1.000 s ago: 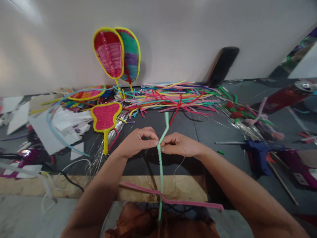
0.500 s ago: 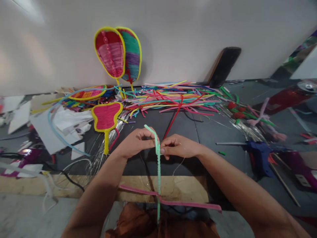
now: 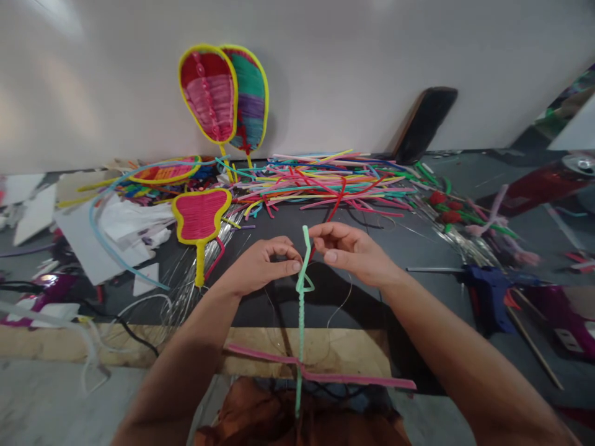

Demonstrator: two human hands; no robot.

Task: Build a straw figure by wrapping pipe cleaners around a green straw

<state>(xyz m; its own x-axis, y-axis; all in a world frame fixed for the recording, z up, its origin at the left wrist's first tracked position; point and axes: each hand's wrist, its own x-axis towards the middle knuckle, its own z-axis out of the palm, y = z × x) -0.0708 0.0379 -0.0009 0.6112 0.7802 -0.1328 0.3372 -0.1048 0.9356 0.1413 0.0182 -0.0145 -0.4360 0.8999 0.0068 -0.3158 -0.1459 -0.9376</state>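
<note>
A mint-green pipe cleaner [image 3: 302, 316] runs upright between my hands, its lower part tightly twisted. Near its top is a small triangular loop, with one free end pointing up. My left hand [image 3: 269, 266] is closed at the thumb and forefinger, tips against the green pipe cleaner just above the loop. To the right, my right hand [image 3: 351, 251] has thumb and fingers apart, forefinger tip close to the free end. A pink pipe cleaner [image 3: 357, 378] crosses the green stem low down, above my lap, spreading to both sides.
Loose coloured pipe cleaners [image 3: 320, 183] lie piled at the back. Yellow-rimmed fans [image 3: 209, 93] lean on the wall; a pink one [image 3: 198, 214] lies left. A black phone [image 3: 425, 124] leans back right. A blue glue gun [image 3: 488, 297] and a red can [image 3: 543, 186] are right.
My right hand has let go of the green pipe cleaner and moved up and right, its fingers spreading. The free end now points upward, and a small loop shows below it.
</note>
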